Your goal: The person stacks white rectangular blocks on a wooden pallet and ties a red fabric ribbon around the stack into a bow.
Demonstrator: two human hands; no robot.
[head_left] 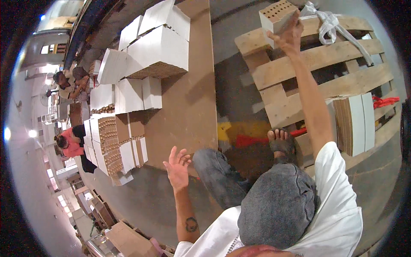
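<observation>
The right hand (289,36) is at one o'clock, and its fingers are bent around a white-sided block (280,13) with rows of dark round holes in its brown end. This block is above the corner of a slatted wooden pallet (332,59), which lies toward two o'clock; I cannot tell if the block touches the slats. The left hand (177,169), at seven o'clock, holds nothing, its palm upward and its fingers open and slightly curled, near the edge of a brown board (184,118). On this board, at eleven o'clock, stands a pile of white-faced blocks (156,49); at nine o'clock is a stack of pieces with knobby brown ends (109,141). At three o'clock, white-faced panels (361,124) stand on the pallet, just beside a red strap (385,102).
</observation>
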